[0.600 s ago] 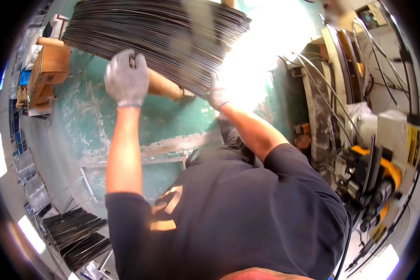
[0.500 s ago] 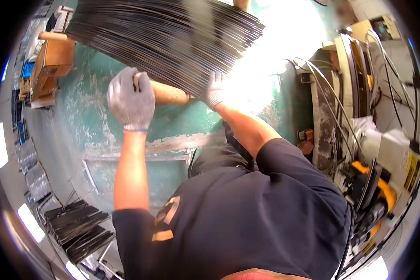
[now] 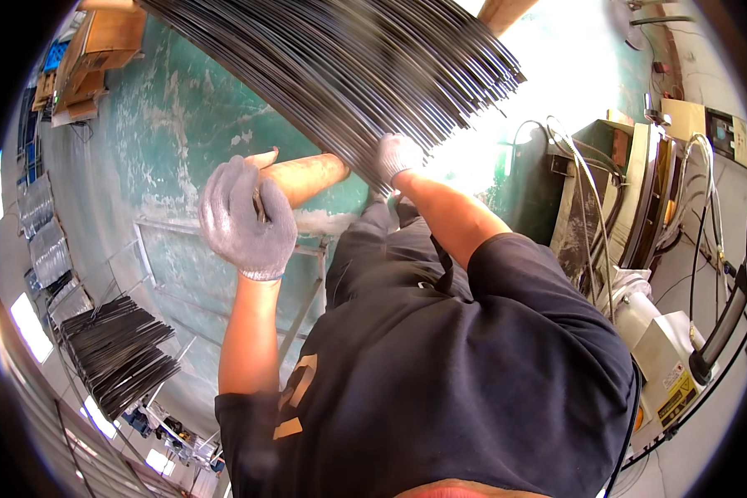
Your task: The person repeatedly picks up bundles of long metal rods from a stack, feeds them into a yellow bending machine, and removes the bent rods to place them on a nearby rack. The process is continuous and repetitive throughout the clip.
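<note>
A wide bundle of thin black strips (image 3: 349, 62) lies slanted across the top of the view. My left hand (image 3: 249, 220), in a grey glove, is closed on a tan, wood-like cylinder (image 3: 305, 178). Its far end points toward the bundle's near corner, with a small gap between them. The glove hides the cylinder's other end. At that corner my gloved right hand (image 3: 399, 155) rests against the strips, its fingers seemingly curled over their edge and partly hidden.
Cardboard boxes (image 3: 112, 41) stand at the upper left. A stack of dark strips (image 3: 118, 353) sits on a rack at the lower left. To the right are a machine with loose cables (image 3: 585, 170) and a pale box (image 3: 668, 357). Glare covers the floor beyond the bundle.
The view has shifted, and the bundle appears further right and more tilted. My left hand has turned, swinging the cylinder's end upward. The right hand's fingers, stretched out before, now look curled.
</note>
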Demonstrator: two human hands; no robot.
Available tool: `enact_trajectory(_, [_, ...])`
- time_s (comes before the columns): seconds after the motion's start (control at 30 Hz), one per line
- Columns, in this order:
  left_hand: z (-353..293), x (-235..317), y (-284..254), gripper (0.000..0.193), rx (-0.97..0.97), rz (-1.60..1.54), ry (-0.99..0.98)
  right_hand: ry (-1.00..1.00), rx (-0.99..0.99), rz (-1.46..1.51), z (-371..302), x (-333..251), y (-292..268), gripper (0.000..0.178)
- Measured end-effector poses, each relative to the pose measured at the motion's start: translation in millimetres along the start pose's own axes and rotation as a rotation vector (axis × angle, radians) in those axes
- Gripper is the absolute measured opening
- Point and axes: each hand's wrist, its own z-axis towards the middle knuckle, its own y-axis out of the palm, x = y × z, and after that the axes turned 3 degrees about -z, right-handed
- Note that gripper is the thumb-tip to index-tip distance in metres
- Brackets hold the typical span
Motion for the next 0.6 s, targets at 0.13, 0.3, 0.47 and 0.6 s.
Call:
enact_trajectory(0.13, [-2.9,-7.5,2.3,0.021,0.018,0.051,0.035,0.004,-0.142,0.034,-2.4,-5.2,-11.6,0.028])
enact_trajectory(0.3, [-7.0,-4.4,-6.6,0.018,-0.013,0.066,0.007,-0.11,-0.343,-0.005,9.2,7.1,-35.8,0.03])
enact_trajectory(0.47, [-13.3,-2.6,-12.0,0.017,0.019,0.06,-0.004,-0.149,-0.418,0.09,-6.7,6.2,-84.8,0.037])
enact_trajectory(0.6, [-14.4,10.8,-21.5,0.022,0.073,-0.074,0.113,-0.113,-0.469,0.189,-17.5,4.3,-104.0,0.055])
